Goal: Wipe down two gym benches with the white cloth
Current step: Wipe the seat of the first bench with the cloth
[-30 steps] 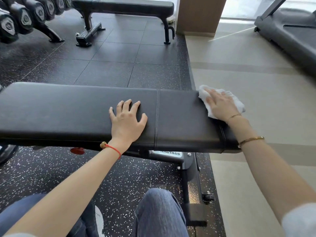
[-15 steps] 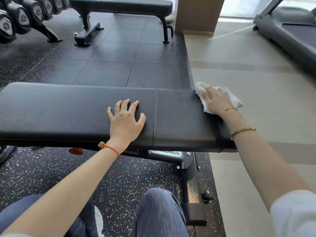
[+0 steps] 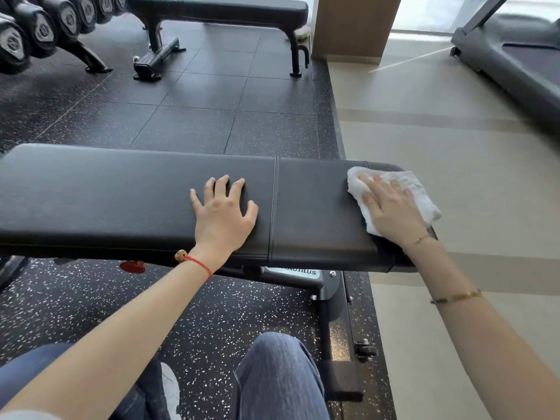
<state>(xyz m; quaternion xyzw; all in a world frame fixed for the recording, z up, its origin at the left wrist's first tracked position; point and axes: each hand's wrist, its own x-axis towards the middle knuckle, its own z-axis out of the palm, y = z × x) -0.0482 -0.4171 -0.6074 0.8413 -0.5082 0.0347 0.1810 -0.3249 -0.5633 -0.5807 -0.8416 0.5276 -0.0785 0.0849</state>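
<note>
White cloth (image 3: 394, 189) at the bench (image 3: 136, 195) end

Right hand (image 3: 391, 207) presses it flat, left hand (image 3: 224, 213) open; overhanging cloth could slip off.

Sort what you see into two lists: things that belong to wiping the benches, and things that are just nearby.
Job: white cloth, right hand, left hand, near bench, far bench.
Nearby: dumbbell rack, treadmill, wooden pillar.

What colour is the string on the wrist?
Red, with a small tan bead; the string is on the left wrist, clear in the head view.
</note>
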